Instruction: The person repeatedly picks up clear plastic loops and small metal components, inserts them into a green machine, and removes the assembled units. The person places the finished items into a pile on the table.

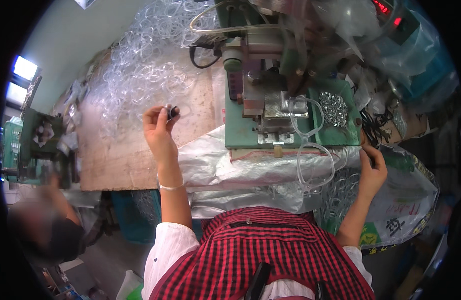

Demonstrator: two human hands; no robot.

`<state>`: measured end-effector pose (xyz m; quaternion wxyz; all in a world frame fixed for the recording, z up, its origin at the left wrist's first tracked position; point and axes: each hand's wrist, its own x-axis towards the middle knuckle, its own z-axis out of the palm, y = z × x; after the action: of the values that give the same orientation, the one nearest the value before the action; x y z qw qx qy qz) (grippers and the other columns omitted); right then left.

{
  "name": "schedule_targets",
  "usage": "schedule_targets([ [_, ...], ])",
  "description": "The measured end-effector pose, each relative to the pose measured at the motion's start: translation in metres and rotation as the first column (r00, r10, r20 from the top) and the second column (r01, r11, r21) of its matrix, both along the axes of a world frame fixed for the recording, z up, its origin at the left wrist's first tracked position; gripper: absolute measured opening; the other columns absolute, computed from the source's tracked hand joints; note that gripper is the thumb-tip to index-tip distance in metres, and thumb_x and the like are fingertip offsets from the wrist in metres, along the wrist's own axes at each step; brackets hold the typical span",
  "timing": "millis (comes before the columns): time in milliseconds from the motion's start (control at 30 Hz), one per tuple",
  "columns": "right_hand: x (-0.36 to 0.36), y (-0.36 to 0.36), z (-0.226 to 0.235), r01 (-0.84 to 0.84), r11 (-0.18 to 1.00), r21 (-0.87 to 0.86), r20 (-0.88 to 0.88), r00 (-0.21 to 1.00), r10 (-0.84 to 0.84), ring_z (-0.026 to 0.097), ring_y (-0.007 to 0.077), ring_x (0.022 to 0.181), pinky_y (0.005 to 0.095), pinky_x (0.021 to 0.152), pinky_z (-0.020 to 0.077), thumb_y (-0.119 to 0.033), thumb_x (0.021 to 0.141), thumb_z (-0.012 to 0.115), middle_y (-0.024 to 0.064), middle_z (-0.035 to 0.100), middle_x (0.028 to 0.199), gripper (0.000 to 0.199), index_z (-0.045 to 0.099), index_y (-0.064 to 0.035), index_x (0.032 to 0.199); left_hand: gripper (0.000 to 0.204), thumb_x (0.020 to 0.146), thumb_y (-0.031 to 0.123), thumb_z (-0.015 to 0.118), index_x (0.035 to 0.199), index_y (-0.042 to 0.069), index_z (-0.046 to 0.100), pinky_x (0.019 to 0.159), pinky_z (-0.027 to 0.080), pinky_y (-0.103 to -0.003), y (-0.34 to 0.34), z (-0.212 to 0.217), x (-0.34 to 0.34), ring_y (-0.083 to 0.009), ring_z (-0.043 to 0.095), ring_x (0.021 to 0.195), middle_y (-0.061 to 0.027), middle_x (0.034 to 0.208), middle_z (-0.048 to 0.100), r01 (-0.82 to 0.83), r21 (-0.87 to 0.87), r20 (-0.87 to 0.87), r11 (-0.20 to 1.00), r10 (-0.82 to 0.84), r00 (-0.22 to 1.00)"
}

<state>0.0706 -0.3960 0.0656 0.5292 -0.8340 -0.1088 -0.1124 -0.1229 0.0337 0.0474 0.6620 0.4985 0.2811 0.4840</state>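
Observation:
My left hand (159, 131) is raised over the wooden table, its fingers pinched on a small black round piece (173, 113). At the right, my right hand (373, 169) has curled fingers, their tips by the front corner of a green metal tray (340, 137); whether they hold anything small cannot be made out. A clear plastic eyeglass frame (333, 167) sits at the green bench machine (248, 135), one rim over its metal fixture (278, 109) and the other hanging past the front edge. Neither hand touches this frame.
Many clear frames (135, 65) are heaped on the wooden table (110, 160). Small shiny metal parts (333, 110) fill part of the tray. Silvery sheeting (215, 160) drapes the front edge. Dark cables (378, 127) lie right of the tray. Another person (45, 225) is at the far left.

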Motion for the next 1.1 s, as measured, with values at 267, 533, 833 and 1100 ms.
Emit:
schedule_targets([
  [267,0.03,0.152,0.092,-0.486,0.86,0.159,-0.075,0.862,0.501,0.065,0.0157,0.088,0.0263,0.078,0.0501,-0.002,0.075,0.075,0.0076,0.069,0.089,0.027,0.067,0.0021,0.1,0.009,0.095,-0.001,0.054,0.104,-0.001,0.055,0.075,0.051,-0.026,-0.023,0.057,0.048,-0.0145,0.063,0.08,-0.009,0.094,0.061,0.155,0.457,-0.041,0.876,-0.153,0.987],
  [533,0.018,0.167,0.073,-0.48,0.823,0.303,-0.042,0.856,0.515,0.064,0.0147,0.084,0.0285,0.077,0.0496,-0.003,0.07,0.077,0.0058,0.068,0.087,0.048,0.059,0.0007,0.114,0.007,0.097,0.003,0.056,0.102,-0.001,0.054,0.076,0.061,-0.034,-0.048,-0.008,0.039,-0.0222,0.069,0.084,-0.0131,0.095,0.064,0.001,0.112,0.019,0.994,-0.003,1.0],
  [833,0.002,0.18,0.075,-0.419,0.556,0.718,-0.081,0.743,0.665,0.064,0.0147,0.086,0.0265,0.078,0.0486,0.003,0.074,0.072,0.0056,0.067,0.088,0.052,0.053,0.0036,0.122,0.009,0.093,-0.002,0.059,0.102,-0.001,0.057,0.076,0.058,-0.032,-0.086,0.138,0.083,-0.0189,0.068,0.088,-0.0147,0.098,0.068,0.05,0.708,0.151,0.705,-0.22,0.964],
  [1100,-0.011,0.139,0.083,-0.575,0.765,0.29,0.01,0.801,0.599,0.063,0.0205,0.11,0.0316,0.097,0.0465,0.003,0.081,0.063,0.0114,0.066,0.117,0.048,0.056,0.0002,0.128,0.009,0.078,-0.001,0.07,0.083,0.003,0.064,0.062,0.053,-0.03,-0.109,0.108,0.062,-0.0202,0.065,0.071,-0.0135,0.089,0.071,0.147,0.976,-0.071,0.159,-0.404,0.912],
])
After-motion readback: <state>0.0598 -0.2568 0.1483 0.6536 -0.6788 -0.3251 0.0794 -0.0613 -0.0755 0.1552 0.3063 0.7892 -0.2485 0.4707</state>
